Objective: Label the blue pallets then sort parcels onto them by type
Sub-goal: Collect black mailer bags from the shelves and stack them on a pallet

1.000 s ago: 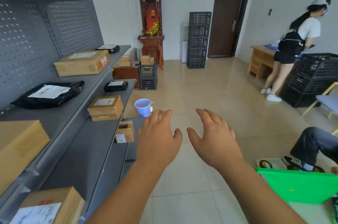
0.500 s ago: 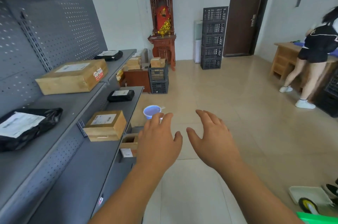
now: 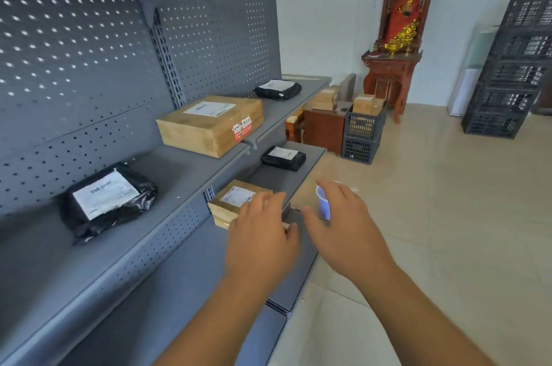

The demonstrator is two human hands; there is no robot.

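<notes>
Parcels lie on a grey metal shelf unit [image 3: 167,246] to my left. The upper shelf carries a black bag parcel [image 3: 104,201], a large cardboard box [image 3: 209,125] and a further black bag [image 3: 277,89]. On the lower shelf sit a small cardboard box [image 3: 230,201] and a black bag parcel [image 3: 283,158]. My left hand [image 3: 263,240] hovers with fingers spread just in front of the small box, holding nothing. My right hand [image 3: 346,231] is spread open beside it, over a blue cup [image 3: 324,204]. No blue pallet is in view.
Past the shelf's end stand two stacked dark crates [image 3: 361,134] with a box inside, a brown cabinet [image 3: 322,129] and more boxes. A red wooden shrine [image 3: 394,48] and a tall stack of black crates [image 3: 513,72] stand against the back wall. Beige tile floor [image 3: 448,216] stretches right.
My view has swung left toward the shelves, so the other people and the green item have left the frame. Both hands have moved closer to the small box on the lower shelf, still holding nothing.
</notes>
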